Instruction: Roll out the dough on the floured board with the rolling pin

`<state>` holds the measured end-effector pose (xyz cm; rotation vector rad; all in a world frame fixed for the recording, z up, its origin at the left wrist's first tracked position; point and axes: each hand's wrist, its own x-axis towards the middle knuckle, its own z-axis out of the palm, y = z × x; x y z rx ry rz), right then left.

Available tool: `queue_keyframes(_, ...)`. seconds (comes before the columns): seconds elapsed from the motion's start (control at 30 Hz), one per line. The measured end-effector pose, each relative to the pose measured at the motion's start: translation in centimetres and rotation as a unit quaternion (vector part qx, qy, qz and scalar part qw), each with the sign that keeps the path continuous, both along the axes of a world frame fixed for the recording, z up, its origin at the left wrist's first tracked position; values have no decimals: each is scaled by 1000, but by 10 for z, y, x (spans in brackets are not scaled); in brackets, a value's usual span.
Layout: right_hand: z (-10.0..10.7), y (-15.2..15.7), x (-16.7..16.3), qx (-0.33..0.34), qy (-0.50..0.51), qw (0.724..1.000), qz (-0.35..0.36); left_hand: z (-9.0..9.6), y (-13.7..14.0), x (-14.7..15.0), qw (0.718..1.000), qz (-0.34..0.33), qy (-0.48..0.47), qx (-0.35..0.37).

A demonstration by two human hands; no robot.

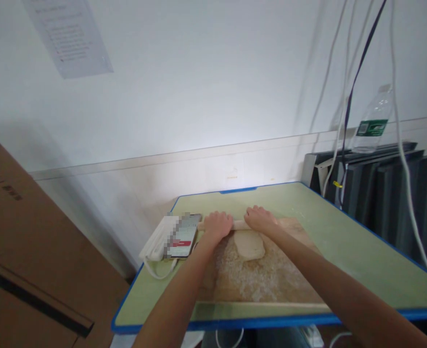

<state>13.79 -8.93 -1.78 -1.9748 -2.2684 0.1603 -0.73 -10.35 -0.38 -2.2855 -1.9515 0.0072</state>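
Both my hands are closed over a pale wooden rolling pin (240, 225), which lies crosswise near the far edge of a floured wooden board (260, 285). My left hand (218, 224) wraps the pin toward its left end, and my right hand (260, 218) grips it farther right. Between the hands the bare middle of the pin shows. Just on the near side of it lies a flattened, rounded piece of dough (249, 245), its far edge up against the pin. Loose flour is scattered over the board between my forearms.
Left of the board, a smartphone (184, 237) with a lit screen leans by a white power strip (158, 241) with a cable. The green table (344, 251) has a blue edge. A brown carton (35, 251) stands left; a plastic bottle (373, 123) and hanging cables are right.
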Motion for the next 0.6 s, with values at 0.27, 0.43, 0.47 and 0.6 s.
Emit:
queue_keyframes(0.27,2,-25,-3,47,-42,998,5,-17,-16,-3,997,-1,-1,80)
queue_keyframes(0.43,3,-34,-3,49,-40,998,19,-18,-24,-4,994,-8,-23,108)
queue_keyframes(0.47,3,-35,-2,47,-37,998,27,-18,-26,-4,993,-10,-27,113)
queue_keyframes(0.6,5,-35,4,31,-11,996,81,-16,-32,-4,991,-18,-41,126)
